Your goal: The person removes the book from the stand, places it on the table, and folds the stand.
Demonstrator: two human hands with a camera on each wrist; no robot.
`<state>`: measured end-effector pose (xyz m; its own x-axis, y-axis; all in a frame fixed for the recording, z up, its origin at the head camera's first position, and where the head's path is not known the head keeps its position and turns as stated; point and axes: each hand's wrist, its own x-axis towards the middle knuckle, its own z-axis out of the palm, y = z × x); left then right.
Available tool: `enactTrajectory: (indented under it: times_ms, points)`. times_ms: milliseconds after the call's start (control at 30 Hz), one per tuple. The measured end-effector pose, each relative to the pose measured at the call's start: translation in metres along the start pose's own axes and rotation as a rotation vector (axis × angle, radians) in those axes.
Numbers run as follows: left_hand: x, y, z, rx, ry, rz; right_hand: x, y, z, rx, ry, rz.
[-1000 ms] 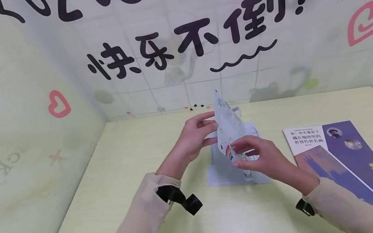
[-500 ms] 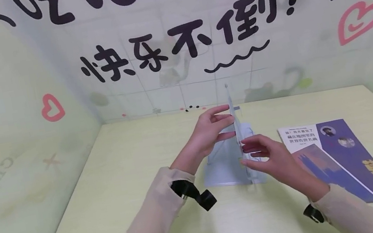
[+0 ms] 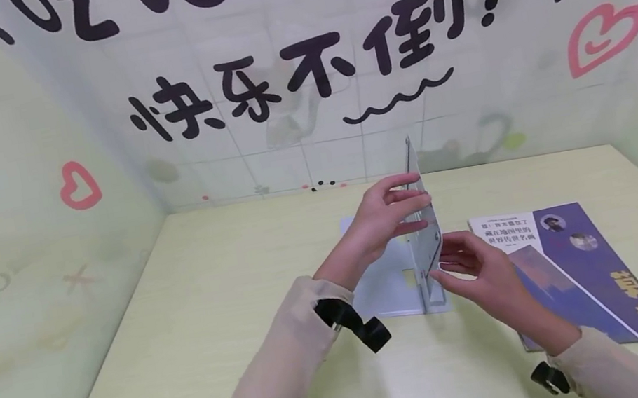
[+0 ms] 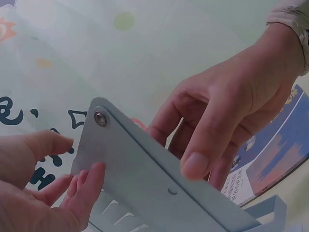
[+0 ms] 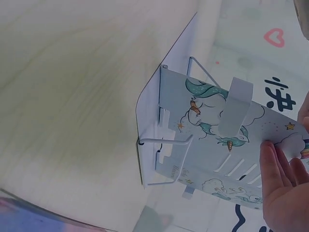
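A pale blue book stand [image 3: 426, 237] with unicorn prints rests on its flat base [image 3: 383, 291], its panel raised on edge. My left hand [image 3: 383, 219] touches the plain back of the panel with its fingers extended. In the left wrist view those fingers [image 4: 91, 179] lie by the panel's edge near a round rivet. My right hand [image 3: 486, 273] pinches the panel's near edge, thumb on the back side and fingers on the printed front. The right wrist view shows the printed panel [image 5: 212, 140], a flat clip [image 5: 236, 106] and a bent wire holder [image 5: 166, 141].
Right of the stand, a book [image 3: 604, 291] with a purple and white cover lies flat on the pale wooden table [image 3: 234, 299]. A wall covering with dark lettering and pink hearts rises behind and beside the table.
The panel has swung to the right, turning its printed front away and its plain back into the head view. Both hands have moved right with it, uncovering more of the base.
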<state>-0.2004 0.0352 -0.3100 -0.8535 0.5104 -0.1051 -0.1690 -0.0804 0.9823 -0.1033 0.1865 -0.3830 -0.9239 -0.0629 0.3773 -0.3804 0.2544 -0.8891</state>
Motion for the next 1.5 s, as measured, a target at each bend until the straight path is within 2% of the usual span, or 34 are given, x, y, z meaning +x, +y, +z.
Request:
enactTrajectory:
  times_ms: [167,267,333,467,533,633,733,833,1033,1200,1500]
  points:
    - [-0.007,0.0,-0.021,0.078,-0.027,0.05,0.0,0.0,0.001,0.008,-0.002,0.002]
    - [-0.012,-0.004,-0.042,0.134,0.013,0.078,0.0,0.001,0.002,0.0,0.005,-0.002]
    - [-0.015,-0.011,-0.056,0.166,0.061,0.063,0.0,0.001,0.002,-0.005,0.008,-0.004]
    - [-0.015,-0.035,-0.083,0.253,0.127,-0.009,0.0,0.002,0.002,-0.001,0.013,-0.009]
    - [-0.014,-0.049,-0.093,0.337,0.119,-0.042,-0.001,0.002,0.001,-0.003,0.016,-0.006]
    - [-0.012,-0.068,-0.101,0.465,0.068,-0.062,0.0,0.002,0.001,-0.007,0.021,0.004]
    - [-0.009,-0.083,-0.104,0.517,0.023,-0.065,0.0,0.002,0.001,-0.011,0.028,0.013]
    - [-0.005,-0.093,-0.102,0.519,0.022,-0.054,0.001,0.001,0.001,-0.013,0.032,0.021]
    - [0.003,-0.101,-0.095,0.557,0.052,-0.012,0.003,0.001,0.002,-0.012,0.037,0.02]
    - [0.01,-0.109,-0.088,0.607,0.027,0.041,0.003,-0.001,0.002,-0.025,0.031,0.015]
    - [0.012,-0.108,-0.075,0.843,-0.017,0.036,0.003,-0.003,0.002,-0.049,0.026,0.035]
